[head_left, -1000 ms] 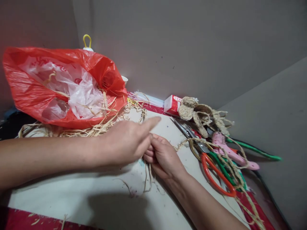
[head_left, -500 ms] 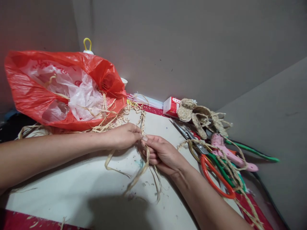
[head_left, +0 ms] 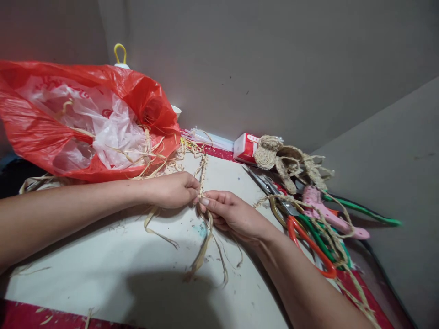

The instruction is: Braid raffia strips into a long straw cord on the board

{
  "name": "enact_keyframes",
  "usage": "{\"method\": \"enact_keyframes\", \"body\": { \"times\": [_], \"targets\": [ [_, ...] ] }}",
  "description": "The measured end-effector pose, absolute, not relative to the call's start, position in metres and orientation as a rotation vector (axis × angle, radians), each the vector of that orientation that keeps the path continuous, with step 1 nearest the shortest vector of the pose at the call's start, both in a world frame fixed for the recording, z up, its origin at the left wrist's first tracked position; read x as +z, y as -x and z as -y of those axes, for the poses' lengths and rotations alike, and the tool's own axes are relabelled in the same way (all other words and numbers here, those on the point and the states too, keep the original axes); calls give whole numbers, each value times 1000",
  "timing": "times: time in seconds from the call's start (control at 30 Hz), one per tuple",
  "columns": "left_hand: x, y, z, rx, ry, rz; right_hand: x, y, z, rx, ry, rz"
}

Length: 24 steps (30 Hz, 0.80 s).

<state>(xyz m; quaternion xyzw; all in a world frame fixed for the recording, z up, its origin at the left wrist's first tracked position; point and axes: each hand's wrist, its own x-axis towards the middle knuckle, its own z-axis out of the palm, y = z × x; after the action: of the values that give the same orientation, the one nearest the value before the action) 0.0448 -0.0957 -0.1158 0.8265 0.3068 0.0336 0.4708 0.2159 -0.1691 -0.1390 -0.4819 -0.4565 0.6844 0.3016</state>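
A braid of pale raffia strands (head_left: 203, 171) runs away from me across the white board (head_left: 164, 283), its far end among loose strands. At its near end my left hand (head_left: 173, 189) is closed, thumb and finger pinching the braid from the left. My right hand (head_left: 228, 210) pinches the same spot from the right, thumb on top and the other fingers curled under. Loose raffia ends (head_left: 202, 253) hang from between the hands toward me. One more strand (head_left: 156, 228) trails out below my left wrist.
A red plastic bag (head_left: 113, 173) with a white bag and raffia stands at the left. Orange-handled scissors (head_left: 308, 246), a pink glue gun (head_left: 329, 217), a long braided cord (head_left: 331, 237) and woven raffia pieces (head_left: 270, 153) lie right. Behind is a red-and-white box (head_left: 245, 147).
Both hands stay pinched at the braid, and my right hand has turned slightly. The loose ends below have swung and spread apart. The whole view has shifted a little.
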Motion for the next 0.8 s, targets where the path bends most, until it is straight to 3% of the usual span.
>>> {"method": "enact_keyframes", "body": {
  "times": [0.4,0.8],
  "targets": [
    [-124,-47,98,45,-1468,-735,-139,-220,169,1448,1402,1687],
    [-129,-46,102,189,-1919,-821,-129,-215,174,1194,1619,1652]
  ]
}}
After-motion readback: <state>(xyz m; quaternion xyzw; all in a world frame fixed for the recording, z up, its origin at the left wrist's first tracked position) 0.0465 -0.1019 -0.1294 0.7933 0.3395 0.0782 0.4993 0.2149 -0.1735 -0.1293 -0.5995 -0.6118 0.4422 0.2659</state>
